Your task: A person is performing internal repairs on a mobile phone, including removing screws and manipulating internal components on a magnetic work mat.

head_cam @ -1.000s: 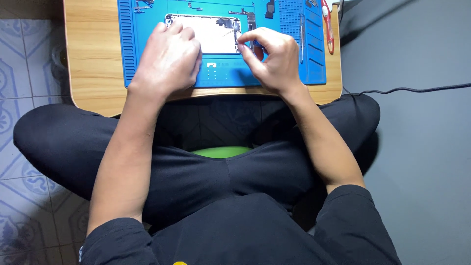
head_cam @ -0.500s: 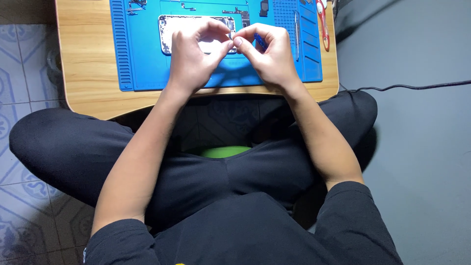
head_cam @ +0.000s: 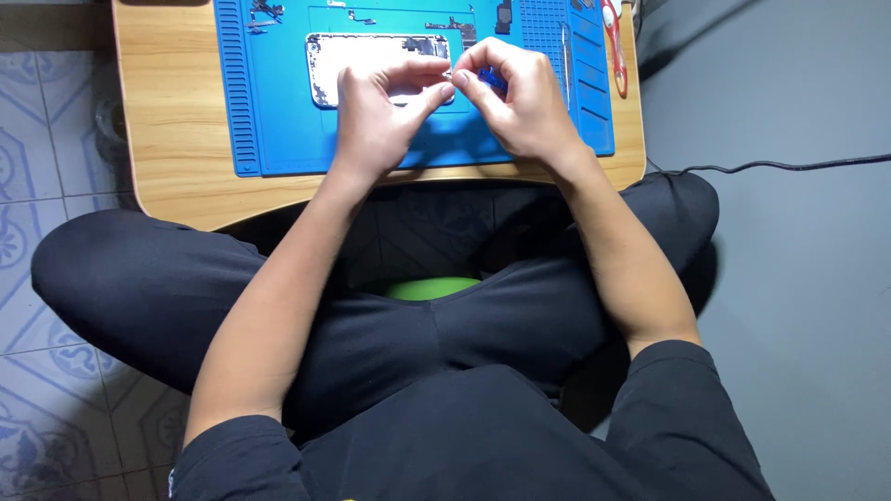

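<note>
An opened white phone housing [head_cam: 357, 61] lies on a blue repair mat [head_cam: 278, 121] on a low wooden table [head_cam: 172, 139]. My left hand [head_cam: 376, 121] and my right hand [head_cam: 520, 97] meet just above the housing's right end. Their thumbs and forefingers pinch together around something tiny that I cannot make out. A small blue tool [head_cam: 492, 79] shows inside my right hand's fingers.
Small dark phone parts [head_cam: 452, 26] lie along the mat's far edge. A red-handled tool [head_cam: 614, 42] rests at the mat's right side. A black cable [head_cam: 770, 167] runs across the grey floor on the right. My crossed legs sit under the table.
My left hand lifted off the phone housing and moved right to meet my right hand; both now pinch together. The view shifted slightly.
</note>
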